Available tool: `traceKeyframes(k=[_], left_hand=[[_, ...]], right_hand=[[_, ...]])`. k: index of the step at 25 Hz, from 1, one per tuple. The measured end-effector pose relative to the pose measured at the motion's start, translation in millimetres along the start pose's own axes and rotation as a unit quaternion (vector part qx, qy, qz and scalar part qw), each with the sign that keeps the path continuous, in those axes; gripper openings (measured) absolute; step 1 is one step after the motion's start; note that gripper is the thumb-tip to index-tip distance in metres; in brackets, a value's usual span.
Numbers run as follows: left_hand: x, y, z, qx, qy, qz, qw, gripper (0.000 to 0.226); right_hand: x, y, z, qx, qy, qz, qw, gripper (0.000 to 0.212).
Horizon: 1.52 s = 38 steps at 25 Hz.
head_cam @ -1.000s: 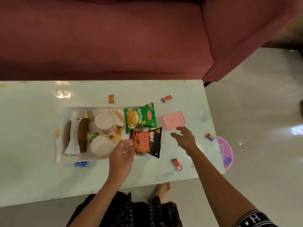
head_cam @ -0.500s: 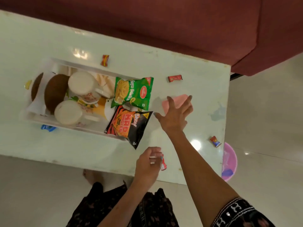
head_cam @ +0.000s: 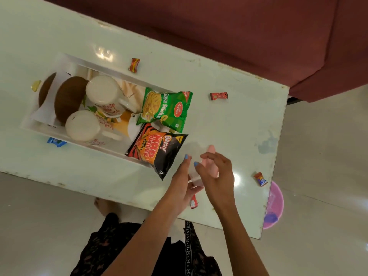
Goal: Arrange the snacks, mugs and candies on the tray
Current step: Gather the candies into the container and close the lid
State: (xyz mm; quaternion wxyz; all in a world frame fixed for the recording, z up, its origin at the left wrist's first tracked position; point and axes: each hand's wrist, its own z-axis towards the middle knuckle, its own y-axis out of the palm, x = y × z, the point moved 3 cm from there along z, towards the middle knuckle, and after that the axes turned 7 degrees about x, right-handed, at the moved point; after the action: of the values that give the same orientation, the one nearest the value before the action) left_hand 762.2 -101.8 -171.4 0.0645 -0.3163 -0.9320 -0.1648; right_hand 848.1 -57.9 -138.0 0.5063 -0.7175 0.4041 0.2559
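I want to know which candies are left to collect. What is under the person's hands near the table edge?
A red candy pokes out beneath the left hand. Both hands hold a small clear box with a pink lid; its contents are hidden.

Two mugs (head_cam: 99,110) stand in the tray (head_cam: 65,60), two snack packets (head_cam: 163,124) at its right end, candies (head_cam: 218,96) scattered around.
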Motion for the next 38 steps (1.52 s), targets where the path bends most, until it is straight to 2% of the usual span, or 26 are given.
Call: traceKeyframes(k=[2,5,9,12,15,19,21,24,27,29,31,34,36,38], left_hand=[[-1.9,5.9,4.9,-0.03,-0.017,-0.026,0.999,0.04],[-1.9,3.4,11.8,-0.019,-0.036,-0.06,0.997,0.034],[-4.8,-6.1,19.9,0.003,-0.041,-0.091,0.995,0.041],[-10.6,-9.7,20.4,-0.002,-0.049,-0.156,0.986,0.046],[-14.6,-11.5,18.9,-0.029,-0.061,-0.179,0.982,0.046],[-20.9,-16.4,18.1,-0.029,-0.078,-0.154,0.985,0.041],[-23.1,-18.6,18.2,-0.019,-0.086,-0.15,0.985,0.044],[-23.3,-17.3,19.1,-0.016,-0.091,-0.152,0.984,0.051],[-23.7,-9.6,20.8,-0.008,-0.077,-0.121,0.99,0.055],[-22.8,-6.4,23.2,0.024,-0.057,-0.091,0.994,0.059],[-19.6,-9.1,24.4,0.072,-0.041,-0.049,0.995,0.061],[-17.9,-23.0,23.3,0.156,0.006,0.002,0.988,0.049],[-21.0,-33.9,18.8,0.22,0.079,0.042,0.971,0.029],[-27.6,-40.9,11.0,0.253,0.182,0.149,0.939,0.005]], right_hand=[[-5.8,1.9,-10.6,0.005,-0.004,0.01,1.0,0.026],[-11.5,1.8,-11.3,0.005,-0.014,0.007,1.0,0.036],[-4.7,-13.3,4.8,-0.028,0.044,0.119,0.992,0.016],[0.9,-22.3,15.9,-0.032,0.054,0.149,0.987,0.023],[18.4,-30.3,32.9,0.048,0.091,0.181,0.978,0.041],[43.8,-43.8,62.1,0.193,0.254,0.332,0.888,0.057],[52.0,-47.9,64.3,0.226,0.318,0.298,0.871,0.07],[54.5,-42.9,43.3,0.229,0.375,0.186,0.879,0.075],[50.4,-19.1,14.5,0.095,0.374,0.179,0.905,0.065],[46.2,-8.9,8.8,0.037,0.312,0.116,0.942,0.043],[42.3,-10.5,16.2,0.05,0.241,0.052,0.968,0.027],[39.8,-29.6,37.2,0.07,0.2,0.042,0.976,0.028],[48.9,-56.5,50.9,0.117,0.154,-0.08,0.978,0.031],[63.6,-85.0,59.1,0.161,0.119,-0.212,0.956,0.036]])
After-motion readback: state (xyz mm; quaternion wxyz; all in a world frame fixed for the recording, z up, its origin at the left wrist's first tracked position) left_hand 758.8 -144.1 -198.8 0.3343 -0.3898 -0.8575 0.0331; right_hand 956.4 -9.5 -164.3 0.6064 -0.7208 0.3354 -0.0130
